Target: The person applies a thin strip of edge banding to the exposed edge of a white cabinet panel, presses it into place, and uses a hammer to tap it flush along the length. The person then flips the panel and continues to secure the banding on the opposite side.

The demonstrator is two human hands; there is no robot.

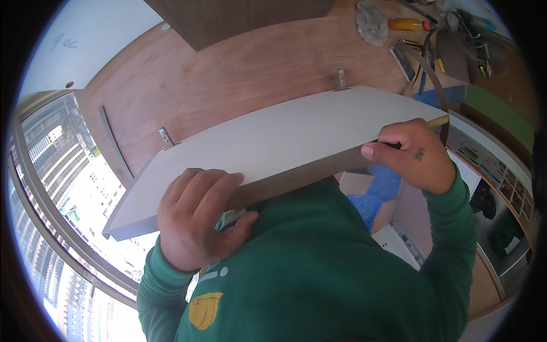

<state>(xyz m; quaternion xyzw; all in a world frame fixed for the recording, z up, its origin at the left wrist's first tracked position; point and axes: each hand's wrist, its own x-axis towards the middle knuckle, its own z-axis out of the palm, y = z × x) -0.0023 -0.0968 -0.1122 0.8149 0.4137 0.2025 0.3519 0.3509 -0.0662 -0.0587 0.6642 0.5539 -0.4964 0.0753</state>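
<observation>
Left hand [196, 219]: fingers laid over the panel's near edge onto its white face, thumb spread apart from them below that edge.
Right hand [419, 157]: fingers curled, thumb stretched along the near edge towards the right; I can't tell whether they clamp it.
Panel [285, 137]: under my fingertips, in front of my chest, reaching away from both hands and out past my left.
Hinges [165, 137]: two, along the panel's far side.
Yellow stick [439, 121]: just beyond my right hand.
</observation>
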